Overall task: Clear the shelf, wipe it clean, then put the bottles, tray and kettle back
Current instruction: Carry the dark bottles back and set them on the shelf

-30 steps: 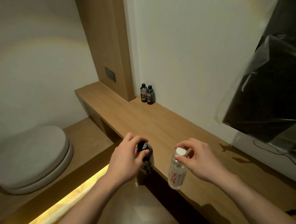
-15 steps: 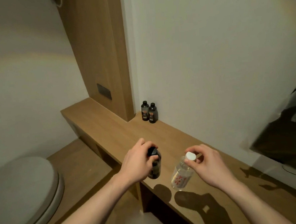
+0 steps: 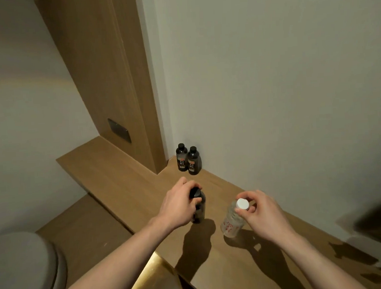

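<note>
Two bottles are being carried over the wooden shelf [image 3: 124,177] toward the corner, one per hand. The dark bottle [image 3: 199,208] is hanging upright from the left hand [image 3: 180,206], whose fingers are curling over the black cap and neck; whether its base is touching the shelf or riding just above it cannot be told, though its shadow is lying directly beneath. The clear bottle [image 3: 232,220], white cap and red print, is being pinched at the cap by the thumb and fingertips of the right hand [image 3: 259,211] and is tilting, base swinging toward the person, seemingly off the surface. Two more dark bottles [image 3: 188,160] are already standing upright, touching each other, in the corner against the white wall [image 3: 270,83] beside the wooden panel [image 3: 114,82]. Judgement: this is the put-back stage; no tray or kettle is showing. Risks from here: the cap-only pinch on the clear bottle is giving little control, so it may swing, land on its base edge and topple, or slip out if the cap is loose. Setting both down at once is dividing attention; either incoming bottle could knock the standing pair. The dark bottle is sitting near the front edge, so a careless release could send it off toward the lower step by the toilet lid [image 3: 20,266].
</note>
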